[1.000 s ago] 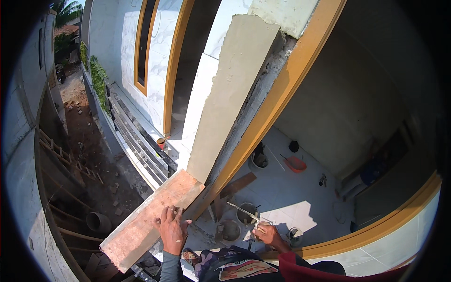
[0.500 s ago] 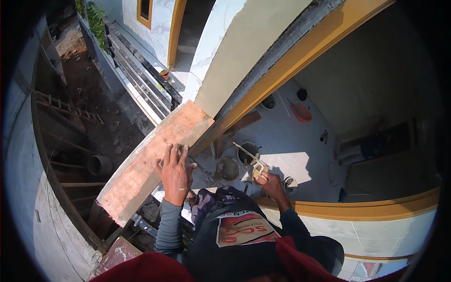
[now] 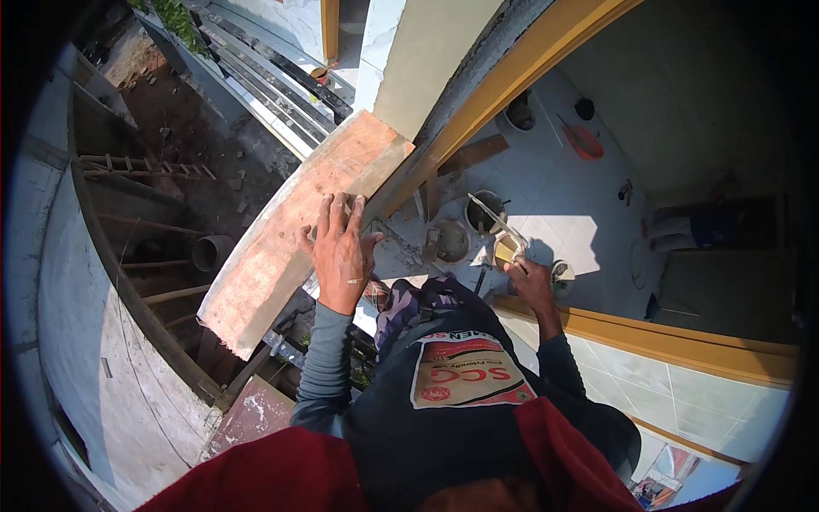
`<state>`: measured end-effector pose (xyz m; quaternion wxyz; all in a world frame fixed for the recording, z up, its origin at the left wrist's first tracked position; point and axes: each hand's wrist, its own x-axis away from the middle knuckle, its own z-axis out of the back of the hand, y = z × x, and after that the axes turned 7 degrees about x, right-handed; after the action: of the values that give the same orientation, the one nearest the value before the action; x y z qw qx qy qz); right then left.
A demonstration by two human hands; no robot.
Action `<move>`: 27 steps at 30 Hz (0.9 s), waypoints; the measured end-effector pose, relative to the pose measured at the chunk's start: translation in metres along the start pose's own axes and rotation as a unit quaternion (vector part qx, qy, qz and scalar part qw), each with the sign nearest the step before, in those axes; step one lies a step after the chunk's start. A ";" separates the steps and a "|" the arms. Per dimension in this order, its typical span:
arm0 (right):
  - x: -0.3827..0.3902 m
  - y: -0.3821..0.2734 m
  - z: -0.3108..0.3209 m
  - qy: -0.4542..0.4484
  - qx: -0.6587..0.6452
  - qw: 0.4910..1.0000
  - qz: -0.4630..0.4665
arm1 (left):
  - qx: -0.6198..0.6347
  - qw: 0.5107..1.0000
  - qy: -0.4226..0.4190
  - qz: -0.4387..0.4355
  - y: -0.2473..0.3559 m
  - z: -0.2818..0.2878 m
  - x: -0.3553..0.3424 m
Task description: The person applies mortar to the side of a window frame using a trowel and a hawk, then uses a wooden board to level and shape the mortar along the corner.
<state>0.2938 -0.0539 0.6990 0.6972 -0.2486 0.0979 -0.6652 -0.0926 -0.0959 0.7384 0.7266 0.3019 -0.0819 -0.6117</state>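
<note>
A wide wooden board (image 3: 273,247) with a rough pinkish face slants from the lower left up to the base of a plastered wall. My left hand (image 3: 343,252) lies on its right part, fingertips down on the surface and thumb apart; it grips nothing. To the right, the fingers of my right hand (image 3: 532,283) are closed on what looks like a plastering trowel (image 3: 490,210). Its long thin blade is seen nearly edge-on and carries pale smears. The grip is mostly covered by my fingers. A yellowish piece (image 3: 505,249) shows beside that hand; I cannot tell whether it belongs to the tool.
Beyond my right hand, a grey bucket (image 3: 450,243) and an orange-red basin (image 3: 583,143) stand on the tiled floor. A yellow frame (image 3: 503,102) runs along the wall opening. Down at the left are a wooden ladder (image 3: 145,166) and a drop past the curved concrete wall (image 3: 94,282).
My view has shifted, so the scene sits higher and farther right. The left hand stays on the board, and the right hand still holds the trowel.
</note>
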 end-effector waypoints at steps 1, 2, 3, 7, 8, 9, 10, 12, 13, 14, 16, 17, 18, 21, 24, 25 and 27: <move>0.003 0.000 0.001 -0.007 0.009 1.000 -0.022 | 0.001 1.000 -0.004 0.000 -0.001 0.000 0.000; 0.005 -0.004 0.003 -0.007 0.003 1.000 -0.024 | -0.005 1.000 -0.006 -0.005 -0.002 0.000 0.000; 0.008 -0.008 0.005 -0.008 0.015 0.999 -0.028 | -0.009 1.000 -0.004 -0.008 -0.003 -0.002 0.000; 0.013 0.016 -0.009 -0.011 0.011 0.999 -0.029 | -0.021 0.999 -0.013 -0.020 -0.002 -0.001 -0.001; 0.013 0.013 -0.011 -0.012 0.007 1.000 -0.023 | -0.026 0.999 -0.014 -0.023 -0.002 0.000 -0.001; 0.015 0.007 -0.009 -0.010 0.018 1.000 -0.010 | -0.028 0.999 -0.017 -0.023 -0.003 0.000 -0.001; 0.017 0.005 -0.011 -0.010 0.012 1.000 -0.010 | -0.031 0.999 -0.019 -0.023 -0.004 0.001 -0.001; 0.019 0.002 -0.014 -0.001 0.000 1.000 -0.008 | -0.046 0.999 -0.022 -0.019 -0.002 0.003 -0.001; 0.020 0.001 -0.015 0.001 -0.006 1.000 -0.008 | -0.059 0.998 -0.024 -0.011 -0.001 0.004 -0.001; 0.020 0.001 -0.015 -0.005 -0.004 1.000 -0.012 | -0.061 0.998 -0.027 -0.014 -0.002 0.003 -0.001; 0.021 -0.001 -0.015 -0.012 -0.005 1.000 -0.018 | -0.055 0.998 -0.021 -0.020 -0.005 0.001 -0.001; 0.021 -0.002 -0.015 0.001 -0.008 1.000 -0.006 | -0.058 0.998 -0.021 -0.025 -0.004 0.002 -0.002; 0.022 -0.002 -0.016 0.014 -0.011 1.000 0.005 | -0.047 0.998 -0.036 -0.024 -0.003 0.004 -0.002; 0.021 0.003 -0.019 0.008 -0.009 1.000 0.005 | -0.042 0.998 -0.049 -0.025 -0.004 0.004 -0.002; 0.021 0.000 -0.017 0.016 0.003 1.000 0.012 | -0.049 0.997 -0.054 -0.020 -0.006 0.004 -0.002; 0.022 0.000 -0.018 0.020 0.001 1.000 0.013 | -0.052 0.997 -0.063 -0.013 -0.006 0.004 -0.002; 0.025 0.000 -0.019 0.043 0.005 0.999 0.017 | -0.052 0.997 -0.064 -0.014 -0.007 0.005 -0.001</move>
<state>0.2871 -0.0820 0.6879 0.7045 -0.2147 0.1286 -0.6642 -0.1008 -0.0971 0.7390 0.7257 0.2254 -0.0918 -0.6435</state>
